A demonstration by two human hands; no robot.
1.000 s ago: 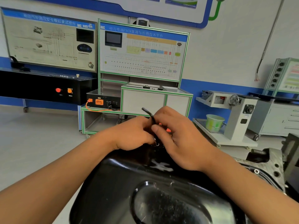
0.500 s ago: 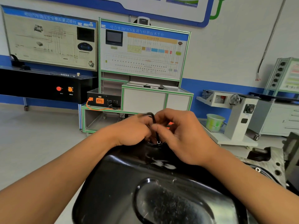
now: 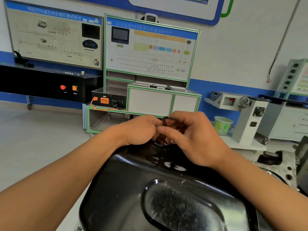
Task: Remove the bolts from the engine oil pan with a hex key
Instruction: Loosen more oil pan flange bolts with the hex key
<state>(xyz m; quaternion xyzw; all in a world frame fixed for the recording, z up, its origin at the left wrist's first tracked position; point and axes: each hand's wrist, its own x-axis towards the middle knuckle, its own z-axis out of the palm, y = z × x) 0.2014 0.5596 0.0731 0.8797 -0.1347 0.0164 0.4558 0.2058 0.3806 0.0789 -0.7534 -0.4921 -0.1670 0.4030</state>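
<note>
A glossy black engine oil pan [image 3: 126, 184] fills the lower middle of the head view, bottom up. At its far edge both hands meet over a bolt [image 3: 166, 143] that shows as a small silver ring. My right hand [image 3: 193, 137] pinches a thin black hex key [image 3: 168, 120], whose bent arm points right near the fingertips. My left hand [image 3: 141, 129] has its fingers curled at the key's shaft beside the bolt; its fingertips are hidden, so the exact hold is unclear.
Grey engine block flange [image 3: 286, 170] with bolt holes lies right of the pan. Beyond stand a green-framed training bench [image 3: 150, 100], a black console [image 3: 50, 84], a white machine stand [image 3: 250, 117] and a green bucket [image 3: 222, 125]. Bare floor lies to the left.
The hex key's bent arm has swung from pointing up-left to pointing right, as both hands turned it over the bolt. The hands stayed at the pan's far edge.
</note>
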